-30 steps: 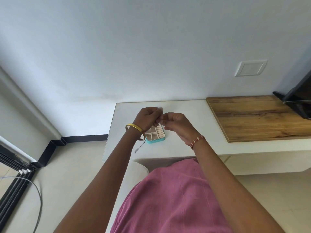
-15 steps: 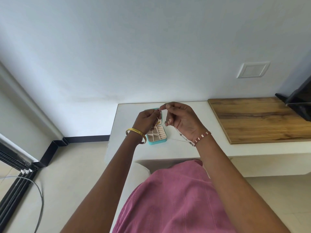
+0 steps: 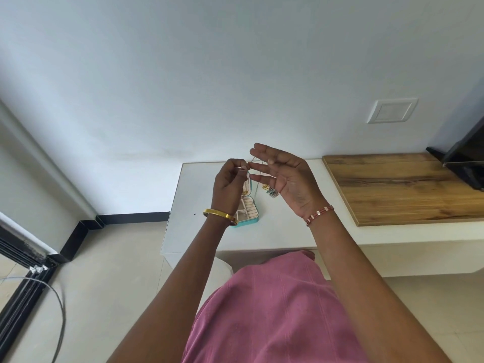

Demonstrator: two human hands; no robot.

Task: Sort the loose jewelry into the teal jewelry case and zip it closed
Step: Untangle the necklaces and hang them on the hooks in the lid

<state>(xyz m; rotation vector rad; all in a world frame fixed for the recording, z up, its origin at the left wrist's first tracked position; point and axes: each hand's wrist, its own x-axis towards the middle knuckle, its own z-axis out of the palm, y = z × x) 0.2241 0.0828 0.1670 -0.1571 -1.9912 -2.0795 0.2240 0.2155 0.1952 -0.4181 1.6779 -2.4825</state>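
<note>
Fingertips (image 3: 244, 167) of the left hand (image 3: 228, 186) pinch one end of a thin chain (image 3: 258, 174), while the right hand (image 3: 284, 179) is spread, fingers apart, the chain draped over them and hanging toward a small heap of loose jewelry (image 3: 271, 191) on the white table (image 3: 272, 231). The teal jewelry case (image 3: 247, 214) lies unzipped just below the left wrist, lid up, compartments showing. By the look of it, the chain is being straightened for stowing; next it must be lowered and coiled into a compartment without tangling. Half a second earlier the right hand was curled close against the left; it has since opened and drawn apart.
</note>
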